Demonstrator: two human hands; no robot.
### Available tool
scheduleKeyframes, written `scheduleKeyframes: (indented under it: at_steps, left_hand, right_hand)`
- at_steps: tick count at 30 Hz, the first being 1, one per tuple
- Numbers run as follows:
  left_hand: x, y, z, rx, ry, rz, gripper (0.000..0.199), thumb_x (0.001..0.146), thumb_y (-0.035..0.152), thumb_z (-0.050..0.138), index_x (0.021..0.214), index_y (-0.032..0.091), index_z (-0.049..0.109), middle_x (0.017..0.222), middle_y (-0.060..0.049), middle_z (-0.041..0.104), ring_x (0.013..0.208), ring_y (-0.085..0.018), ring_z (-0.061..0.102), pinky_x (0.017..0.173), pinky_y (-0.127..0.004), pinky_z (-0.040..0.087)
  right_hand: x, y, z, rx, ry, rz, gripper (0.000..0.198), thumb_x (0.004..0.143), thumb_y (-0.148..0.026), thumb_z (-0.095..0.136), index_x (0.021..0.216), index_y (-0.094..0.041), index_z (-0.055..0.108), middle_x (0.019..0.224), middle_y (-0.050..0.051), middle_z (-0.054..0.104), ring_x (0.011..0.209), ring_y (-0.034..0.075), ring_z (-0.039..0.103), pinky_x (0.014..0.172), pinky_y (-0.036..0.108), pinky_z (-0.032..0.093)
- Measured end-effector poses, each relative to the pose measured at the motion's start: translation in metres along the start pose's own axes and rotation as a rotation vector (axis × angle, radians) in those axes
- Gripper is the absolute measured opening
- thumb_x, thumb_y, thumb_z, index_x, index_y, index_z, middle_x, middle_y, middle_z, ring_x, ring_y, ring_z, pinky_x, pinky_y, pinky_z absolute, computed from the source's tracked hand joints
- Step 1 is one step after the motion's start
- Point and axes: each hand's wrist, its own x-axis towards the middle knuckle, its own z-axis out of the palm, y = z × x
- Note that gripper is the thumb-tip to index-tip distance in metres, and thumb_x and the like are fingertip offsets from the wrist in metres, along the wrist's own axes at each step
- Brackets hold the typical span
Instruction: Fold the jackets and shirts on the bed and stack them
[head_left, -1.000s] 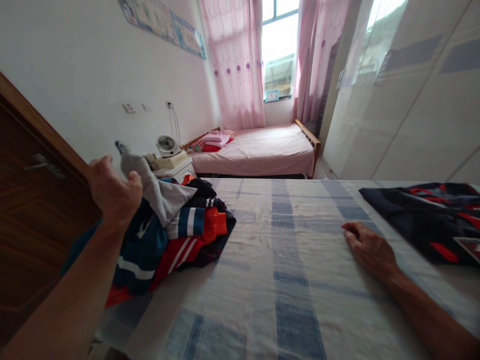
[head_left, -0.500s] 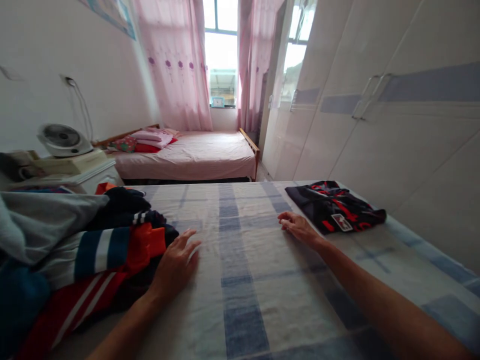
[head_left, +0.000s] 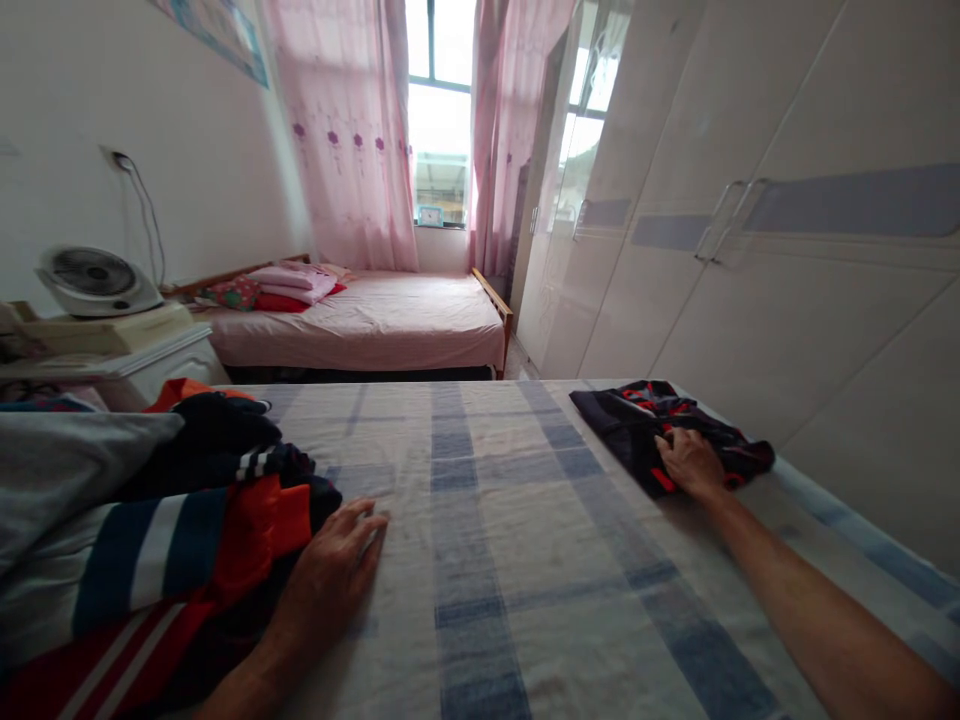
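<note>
A folded black and red garment lies flat at the right of the checked bed sheet. My right hand rests on top of it, fingers slightly curled and apart, covering its white label. My left hand is on the sheet at the left, fingers loosely spread and holding nothing. Right beside it lies a heap of clothes: an orange and red piece, a grey one with teal and white bands, and a dark navy one.
Beyond the near bed stands a second bed with pink bedding and folded quilts. A fan sits on a box on the white cabinet at left. White wardrobes line the right side.
My right hand has moved right, from the bare sheet onto the folded black and red garment. My left hand has shifted slightly down and left in view; the camera has tilted a little.
</note>
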Motion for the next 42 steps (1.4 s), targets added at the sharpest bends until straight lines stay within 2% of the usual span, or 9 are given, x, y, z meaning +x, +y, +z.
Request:
scheduleKeyframes:
  at_steps: [4, 8, 12, 20, 28, 33, 38, 40, 42]
  left_hand:
    - [-0.001, -0.001, 0.001, -0.014, -0.006, -0.009, 0.023, 0.088, 0.029, 0.044, 0.102, 0.021, 0.061, 0.115, -0.011, 0.06, 0.11, -0.026, 0.056, 0.092, -0.042, 0.049]
    - [-0.001, -0.001, 0.001, -0.018, -0.002, -0.018, 0.023, 0.088, 0.028, 0.045, 0.102, 0.021, 0.061, 0.115, -0.01, 0.06, 0.109, -0.025, 0.057, 0.091, -0.042, 0.049]
    - [-0.001, 0.002, -0.001, -0.015, -0.009, -0.038, 0.022, 0.087, 0.026, 0.045, 0.102, 0.021, 0.061, 0.115, -0.009, 0.06, 0.11, -0.025, 0.056, 0.092, -0.041, 0.049]
    - [0.001, 0.005, -0.003, -0.047, -0.054, -0.072, 0.021, 0.087, 0.024, 0.046, 0.104, 0.023, 0.058, 0.12, -0.008, 0.057, 0.113, -0.023, 0.054, 0.095, -0.04, 0.047]
    - [0.001, 0.008, -0.004, -0.053, -0.068, -0.094, 0.021, 0.089, 0.022, 0.043, 0.105, 0.022, 0.057, 0.12, -0.009, 0.056, 0.116, -0.023, 0.052, 0.097, -0.04, 0.045]
    - [0.002, 0.012, -0.005, -0.065, -0.064, -0.104, 0.022, 0.089, 0.022, 0.042, 0.104, 0.021, 0.058, 0.119, -0.009, 0.057, 0.116, -0.023, 0.052, 0.098, -0.04, 0.044]
    - [0.004, 0.014, -0.009, -0.094, -0.029, -0.11, 0.022, 0.088, 0.021, 0.043, 0.102, 0.021, 0.06, 0.116, -0.009, 0.058, 0.111, -0.022, 0.055, 0.094, -0.039, 0.047]
    - [0.004, 0.014, -0.01, -0.113, -0.036, -0.121, 0.022, 0.087, 0.019, 0.043, 0.102, 0.021, 0.06, 0.117, -0.009, 0.058, 0.111, -0.023, 0.055, 0.094, -0.039, 0.046]
    - [0.003, 0.013, -0.011, -0.144, -0.038, -0.143, 0.025, 0.085, 0.017, 0.045, 0.105, 0.02, 0.06, 0.119, -0.01, 0.057, 0.112, -0.024, 0.054, 0.095, -0.04, 0.046]
  right_hand:
    - [0.005, 0.005, 0.0, -0.014, -0.064, -0.014, 0.035, 0.088, -0.038, 0.037, 0.092, -0.013, 0.062, 0.094, 0.013, 0.061, 0.083, 0.023, 0.06, 0.072, 0.033, 0.043]
    - [0.017, 0.004, -0.002, -0.024, -0.019, 0.024, 0.04, 0.087, -0.039, 0.035, 0.106, -0.013, 0.059, 0.111, 0.017, 0.056, 0.1, 0.029, 0.055, 0.079, 0.04, 0.043]
    - [0.035, -0.002, 0.0, -0.007, 0.011, 0.067, 0.056, 0.085, -0.055, 0.032, 0.116, -0.014, 0.055, 0.121, 0.02, 0.051, 0.107, 0.038, 0.05, 0.079, 0.052, 0.042]
    - [0.029, -0.007, 0.014, -0.004, -0.008, 0.005, 0.05, 0.088, -0.052, 0.024, 0.074, -0.019, 0.059, 0.08, 0.014, 0.063, 0.072, 0.029, 0.061, 0.063, 0.038, 0.043]
    - [0.025, -0.009, -0.003, 0.099, 0.038, 0.068, 0.045, 0.083, -0.051, 0.029, 0.056, -0.025, 0.055, 0.056, 0.016, 0.055, 0.05, 0.031, 0.055, 0.052, 0.044, 0.038]
    - [0.019, -0.065, -0.057, 0.365, 0.014, -0.01, 0.047, 0.082, -0.051, 0.027, 0.048, -0.024, 0.045, 0.056, 0.014, 0.055, 0.057, 0.028, 0.056, 0.06, 0.044, 0.042]
    - [-0.014, -0.148, -0.175, 0.582, 0.128, -0.172, 0.04, 0.085, -0.051, 0.029, 0.07, -0.022, 0.051, 0.082, 0.012, 0.064, 0.075, 0.024, 0.06, 0.066, 0.036, 0.044]
    - [-0.031, -0.171, -0.222, 0.585, 0.251, -0.183, 0.043, 0.088, -0.053, 0.026, 0.071, -0.023, 0.052, 0.083, 0.013, 0.063, 0.079, 0.024, 0.058, 0.068, 0.038, 0.043]
    - [-0.047, -0.188, -0.251, 0.645, 0.332, -0.205, 0.041, 0.089, -0.05, 0.024, 0.066, -0.023, 0.046, 0.084, 0.011, 0.063, 0.081, 0.023, 0.057, 0.071, 0.041, 0.04]
